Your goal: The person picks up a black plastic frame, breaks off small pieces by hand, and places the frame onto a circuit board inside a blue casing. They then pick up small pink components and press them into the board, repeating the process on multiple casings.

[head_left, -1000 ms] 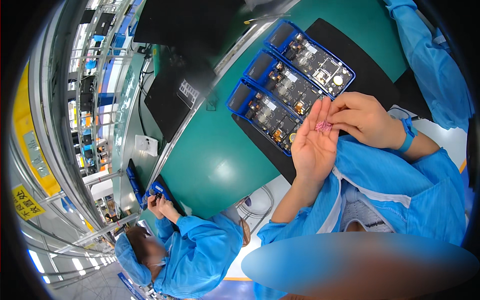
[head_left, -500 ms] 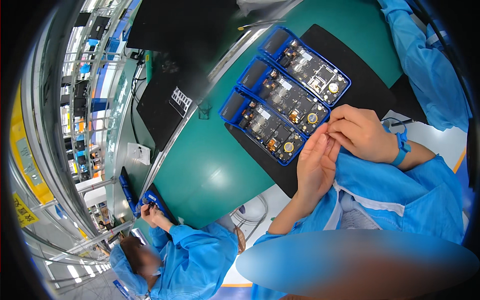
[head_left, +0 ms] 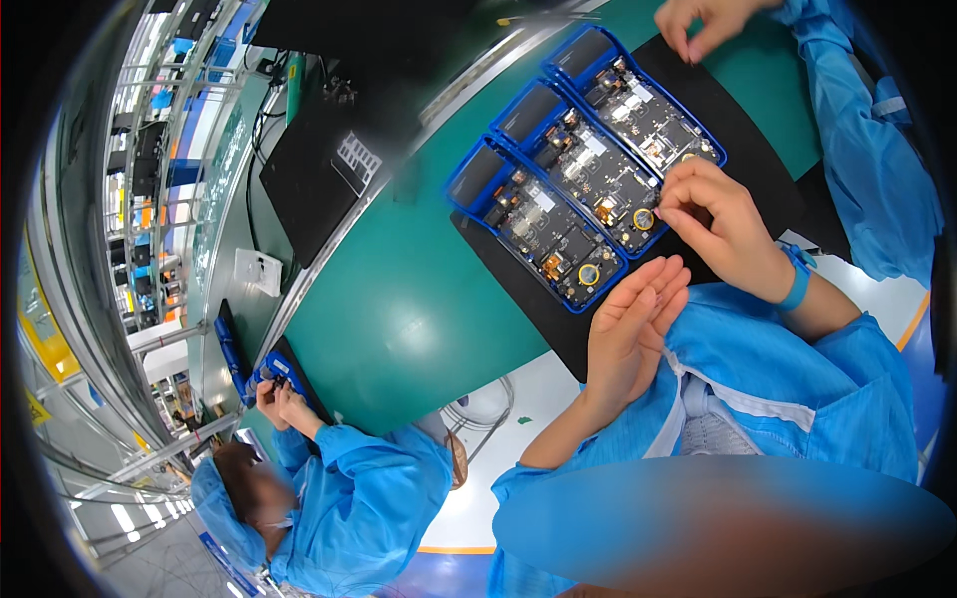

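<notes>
Three blue device housings with dark circuit boards lie side by side: a left board (head_left: 538, 227), a middle board (head_left: 598, 164) and a right board (head_left: 648, 112). My right hand (head_left: 726, 224) pinches at the near corner of the middle housing, beside its yellow-ringed round part (head_left: 643, 218). Whatever is between its fingertips is too small to make out. Just below the left housing, my left hand (head_left: 633, 329) is palm up, lightly cupped, with fingers stretched out. A blue wrist strap (head_left: 797, 279) circles my right wrist.
The housings rest on a black mat (head_left: 758, 169) over a green bench (head_left: 399, 329). A co-worker's hand (head_left: 706, 25) reaches in at upper right. At lower left another person's hands (head_left: 284, 404) work on a blue housing (head_left: 274, 367). A dark panel (head_left: 319, 189) stands behind the bench edge.
My hands, earlier together, have parted: the right reached up and left to the middle housing, while the left stays back with its palm turned up. A co-worker's hand has appeared at upper right.
</notes>
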A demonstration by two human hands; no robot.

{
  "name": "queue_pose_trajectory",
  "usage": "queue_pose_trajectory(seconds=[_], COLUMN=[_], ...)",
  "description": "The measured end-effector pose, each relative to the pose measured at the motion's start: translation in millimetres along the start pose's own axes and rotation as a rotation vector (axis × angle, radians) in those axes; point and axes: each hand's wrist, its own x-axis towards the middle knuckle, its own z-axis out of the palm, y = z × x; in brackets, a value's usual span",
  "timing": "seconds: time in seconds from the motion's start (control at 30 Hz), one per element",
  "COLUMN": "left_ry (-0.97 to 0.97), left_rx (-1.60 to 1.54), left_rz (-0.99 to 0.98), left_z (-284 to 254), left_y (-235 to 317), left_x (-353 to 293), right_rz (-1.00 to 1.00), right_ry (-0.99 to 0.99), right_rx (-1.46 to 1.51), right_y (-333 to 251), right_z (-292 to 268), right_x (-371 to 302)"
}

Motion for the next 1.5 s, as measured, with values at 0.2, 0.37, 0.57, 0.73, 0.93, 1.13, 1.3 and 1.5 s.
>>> queue_pose_trajectory(seconds=[0.2,0.37,0.57,0.73,0.93,1.13,1.3,1.5], left_ry=[0.001,0.023,0.044,0.084,0.271,0.214,0.206,0.186], left_rx=[-0.075,-0.046,0.12,0.243,0.138,0.059,0.037,0.019], left_rz=[0.014,0.069,0.137,0.214,0.186,0.123,0.131,0.142], left_z=[-3.5,-5.3,-7.8,-10.6,-8.9,-13.1,-15.5,-16.4], left_y=[1.9,6.6,-0.9,-6.0,-8.8,-9.0,-8.3,-8.4], left_x=[-0.8,1.8,7.1,7.1,0.8,1.0,1.4,2.2], right_rz=[0.072,0.278,0.025,-0.193,-0.345,-0.584,-0.639,-0.7], right_ry=[-0.094,-0.109,-0.297,-0.168,-0.065,-0.304,-0.375,-0.39], right_rx=[0.064,0.205,-0.013,-0.343,-0.473,-0.7,-0.783,-0.769], right_y=[13.0,2.5,-22.9,-27.8,-4.0,14.0,13.9,14.1], right_z=[11.7,9.3,10.1,21.1,14.2,5.4,10.9,11.9], right_x=[7.9,12.1,-5.2,-16.3,9.4,41.0,45.7,47.5])
